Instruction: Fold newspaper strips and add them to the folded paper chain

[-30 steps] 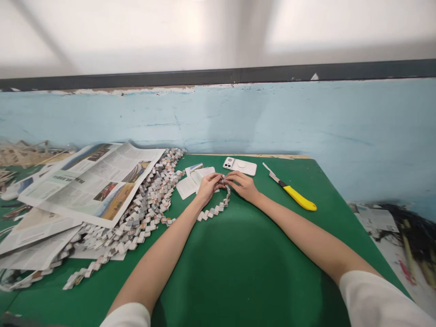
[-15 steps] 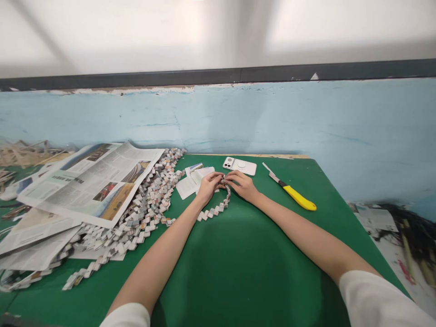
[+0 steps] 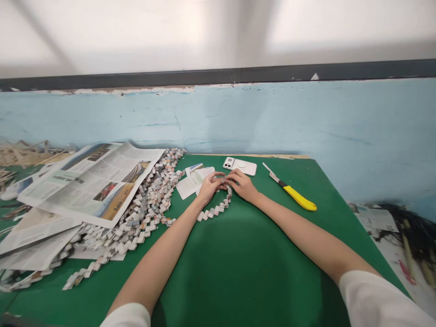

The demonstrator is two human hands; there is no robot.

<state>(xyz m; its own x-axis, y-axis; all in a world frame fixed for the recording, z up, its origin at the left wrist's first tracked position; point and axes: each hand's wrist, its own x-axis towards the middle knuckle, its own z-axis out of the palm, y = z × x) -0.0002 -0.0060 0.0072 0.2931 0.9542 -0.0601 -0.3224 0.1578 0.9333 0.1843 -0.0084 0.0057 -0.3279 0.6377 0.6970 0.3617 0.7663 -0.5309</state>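
A folded-paper zigzag chain [image 3: 216,211] curves over the green table [image 3: 252,259], its upper end raised between my two hands. My left hand [image 3: 210,186] pinches that end from the left, and my right hand [image 3: 241,184] closes on it from the right. Fingertips of both hands nearly meet there, so the very tip of the chain is mostly hidden. Small cut paper pieces [image 3: 186,187] lie just behind my left hand. Behind my right hand rests a white phone [image 3: 247,167], back side up.
A knife with a yellow handle [image 3: 299,198] lies to the right. Large newspaper sheets [image 3: 91,181] and a heap of folded-paper chains [image 3: 153,195] cover the left side. A blue wall [image 3: 218,118] rises behind the table. Clutter [image 3: 405,240] sits beyond the right edge.
The fingers of both hands have shifted slightly around the chain's raised end, and the upper part of the chain has moved a little. Other objects remain in place.
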